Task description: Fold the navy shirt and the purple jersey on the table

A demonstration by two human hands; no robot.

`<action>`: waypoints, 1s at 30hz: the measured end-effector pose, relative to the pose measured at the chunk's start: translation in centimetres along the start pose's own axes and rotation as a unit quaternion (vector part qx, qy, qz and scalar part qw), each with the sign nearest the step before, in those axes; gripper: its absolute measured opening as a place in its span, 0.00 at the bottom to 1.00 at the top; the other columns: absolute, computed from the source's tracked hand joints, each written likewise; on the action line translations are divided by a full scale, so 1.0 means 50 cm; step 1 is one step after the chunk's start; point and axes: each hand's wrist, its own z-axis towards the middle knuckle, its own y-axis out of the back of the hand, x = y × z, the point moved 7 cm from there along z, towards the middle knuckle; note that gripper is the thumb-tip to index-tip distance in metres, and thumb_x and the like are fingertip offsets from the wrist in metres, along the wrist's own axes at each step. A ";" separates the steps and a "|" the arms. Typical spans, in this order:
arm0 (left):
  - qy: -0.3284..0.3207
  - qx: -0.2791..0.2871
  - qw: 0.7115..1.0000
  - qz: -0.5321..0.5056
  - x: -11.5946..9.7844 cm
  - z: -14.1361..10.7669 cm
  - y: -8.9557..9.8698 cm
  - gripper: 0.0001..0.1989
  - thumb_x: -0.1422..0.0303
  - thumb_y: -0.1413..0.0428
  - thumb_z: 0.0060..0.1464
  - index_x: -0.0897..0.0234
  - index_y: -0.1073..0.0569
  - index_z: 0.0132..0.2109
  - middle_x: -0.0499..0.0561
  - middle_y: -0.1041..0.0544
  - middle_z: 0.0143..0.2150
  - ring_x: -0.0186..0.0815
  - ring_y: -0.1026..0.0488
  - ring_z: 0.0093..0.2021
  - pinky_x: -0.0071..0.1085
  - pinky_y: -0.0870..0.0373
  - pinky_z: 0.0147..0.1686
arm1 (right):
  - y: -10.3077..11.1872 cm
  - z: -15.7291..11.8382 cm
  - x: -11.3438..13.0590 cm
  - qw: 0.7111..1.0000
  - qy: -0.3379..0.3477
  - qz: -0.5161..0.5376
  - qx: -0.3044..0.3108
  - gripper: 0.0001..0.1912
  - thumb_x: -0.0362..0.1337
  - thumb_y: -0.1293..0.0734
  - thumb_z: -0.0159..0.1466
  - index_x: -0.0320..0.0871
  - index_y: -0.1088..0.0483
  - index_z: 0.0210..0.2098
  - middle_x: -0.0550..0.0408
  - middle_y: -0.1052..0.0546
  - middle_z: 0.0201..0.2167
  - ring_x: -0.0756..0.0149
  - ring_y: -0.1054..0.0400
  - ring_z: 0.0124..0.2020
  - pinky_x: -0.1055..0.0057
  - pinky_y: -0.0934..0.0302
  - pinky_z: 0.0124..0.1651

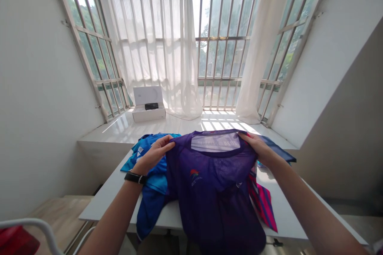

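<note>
Purple jersey (214, 207) held up by the shoulders, left hand (154, 153) and right hand (257, 147) both pinching it tight, blue shirt (149, 211) right under the left fingers, pink striped shirt (261, 203) under the right.

Beyond the white table (101, 203), a glossy white ledge (119, 131) carries an open white box (149, 103) with a black oblong object (151, 106) inside. Farther beyond the table, sheer white curtains (152, 40) hang before pale metal-barred windows (223, 38). On the table lie a bright blue jersey (151, 207) and a pink-striped cloth (261, 203). Left of the table, a white metal rail (36, 222) stands near red fabric (14, 241).
</note>
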 end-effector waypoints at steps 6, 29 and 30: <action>0.011 -0.105 0.994 -0.002 0.028 0.019 0.041 0.20 0.54 0.33 0.48 0.61 0.33 0.34 0.41 0.32 0.26 0.29 0.36 0.25 0.23 0.39 0.24 | -0.030 -0.047 -0.005 0.978 -0.058 -0.054 0.193 0.30 0.42 0.18 0.48 0.40 0.23 0.48 0.48 0.16 0.41 0.55 0.22 0.39 0.65 0.26 0.43; 0.019 -0.084 0.995 0.039 0.099 -0.030 -0.164 0.18 0.56 0.36 0.53 0.64 0.21 0.44 0.52 0.19 0.39 0.42 0.24 0.42 0.33 0.29 0.43 | -0.355 -0.148 -0.088 0.931 0.051 -0.018 0.361 0.30 0.40 0.27 0.61 0.48 0.34 0.62 0.51 0.24 0.49 0.58 0.30 0.54 0.62 0.34 0.54; 0.012 -0.086 0.996 0.038 0.098 -0.032 -0.160 0.16 0.56 0.37 0.54 0.64 0.20 0.41 0.52 0.20 0.37 0.42 0.25 0.41 0.32 0.30 0.43 | -0.352 -0.143 -0.094 0.936 0.055 -0.011 0.348 0.29 0.42 0.28 0.62 0.48 0.33 0.61 0.51 0.23 0.48 0.58 0.29 0.52 0.63 0.33 0.52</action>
